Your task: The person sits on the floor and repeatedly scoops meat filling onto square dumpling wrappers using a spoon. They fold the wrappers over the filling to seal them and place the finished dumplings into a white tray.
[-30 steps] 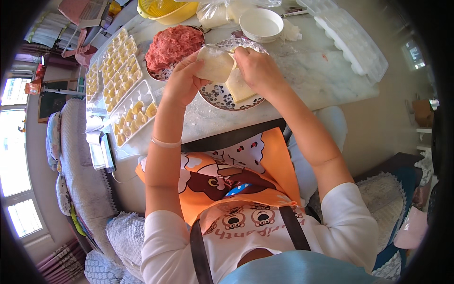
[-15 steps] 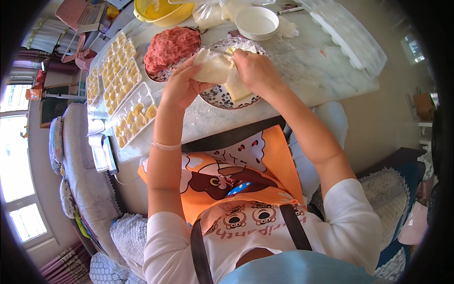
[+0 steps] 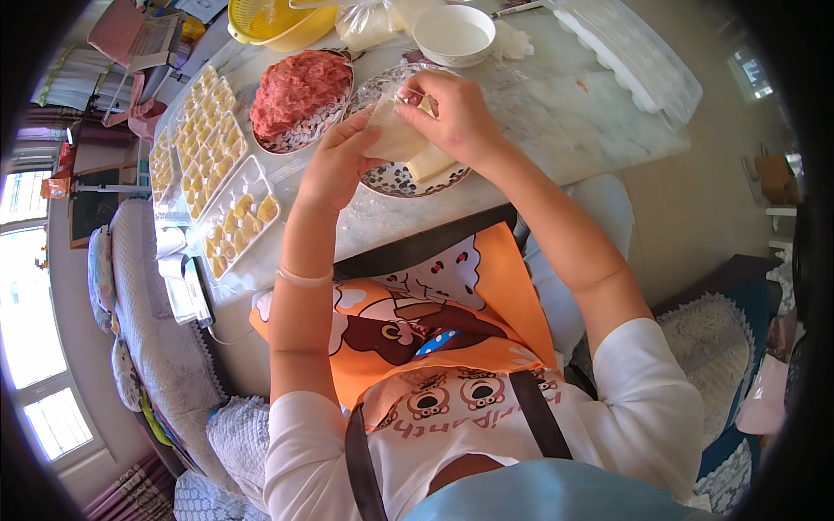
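Observation:
My left hand (image 3: 337,165) pinches a thin, pale square dough wrapper (image 3: 393,139) by its left side, above a patterned plate (image 3: 391,181). My right hand (image 3: 459,120) is closed at the wrapper's upper right edge, its fingertips curled against the dough. Whether a thin utensil is still in those fingers is hidden. Beneath the right hand, a stack of wrappers (image 3: 431,163) lies on the plate. Left of the plate, a mound of pink minced meat (image 3: 300,91) fills a patterned dish (image 3: 313,130).
At the left, white trays (image 3: 241,227) hold several rows of folded dumplings. A yellow basket (image 3: 291,33) and a white bowl (image 3: 453,36) stand at the back. Clear plastic trays (image 3: 630,61) lie at the far right of the marble table (image 3: 573,148).
My right fingers have shifted up and left along the wrapper, and the thin metal utensil seen in them before no longer shows. The view has shifted slightly.

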`<state>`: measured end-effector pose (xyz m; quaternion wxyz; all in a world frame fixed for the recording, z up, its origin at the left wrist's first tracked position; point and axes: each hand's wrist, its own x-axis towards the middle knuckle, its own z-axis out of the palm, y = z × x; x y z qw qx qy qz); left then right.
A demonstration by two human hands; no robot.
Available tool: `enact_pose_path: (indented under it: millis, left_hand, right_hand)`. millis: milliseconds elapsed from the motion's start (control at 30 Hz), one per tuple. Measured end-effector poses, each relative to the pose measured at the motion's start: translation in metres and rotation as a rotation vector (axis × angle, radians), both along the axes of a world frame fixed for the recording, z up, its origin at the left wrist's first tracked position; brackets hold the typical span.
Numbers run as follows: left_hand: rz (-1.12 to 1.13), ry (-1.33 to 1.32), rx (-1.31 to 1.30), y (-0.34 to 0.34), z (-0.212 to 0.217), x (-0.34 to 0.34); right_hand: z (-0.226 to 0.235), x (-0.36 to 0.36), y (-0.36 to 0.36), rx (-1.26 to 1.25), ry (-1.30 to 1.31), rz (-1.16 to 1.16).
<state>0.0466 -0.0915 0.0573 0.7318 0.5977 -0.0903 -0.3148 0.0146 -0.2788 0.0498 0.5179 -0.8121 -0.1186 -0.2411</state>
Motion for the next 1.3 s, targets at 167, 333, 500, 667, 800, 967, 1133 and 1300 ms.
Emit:
enact_pose_path:
  millis: [167, 333, 500, 667, 800, 967, 1133, 1300]
  left_hand:
    - [-0.039, -0.123, 0.125, -0.005, 0.001, -0.002]
    - [-0.051, -0.093, 0.077, -0.005, 0.003, -0.002]
    - [-0.021, -0.111, 0.094, -0.004, -0.003, 0.002]
    - [0.149, -0.210, 0.108, -0.020, -0.011, 0.004]
    - [0.237, -0.227, 0.023, -0.024, -0.016, 0.003]
    - [0.225, -0.084, -0.164, -0.023, -0.018, 0.007]
    - [0.280, -0.054, -0.164, -0.031, -0.016, 0.008]
    - [0.183, -0.249, 0.080, -0.032, -0.015, 0.016]
  right_hand:
    - [-0.009, 0.005, -0.001, -0.063, -0.024, -0.110]
    - [-0.006, 0.004, -0.002, 0.034, 0.056, -0.067]
    - [-0.007, 0.004, 0.002, -0.042, -0.049, -0.093]
    - [-0.011, 0.006, 0.003, -0.044, -0.213, -0.070]
    - [-0.009, 0.005, 0.002, 0.058, -0.153, -0.134]
    - [-0.008, 0.011, -0.011, 0.107, 0.169, 0.006]
    - [-0.029, 0.022, -0.017, 0.172, 0.176, 0.096]
    - [-0.019, 0.017, -0.015, 0.210, 0.248, 0.144]
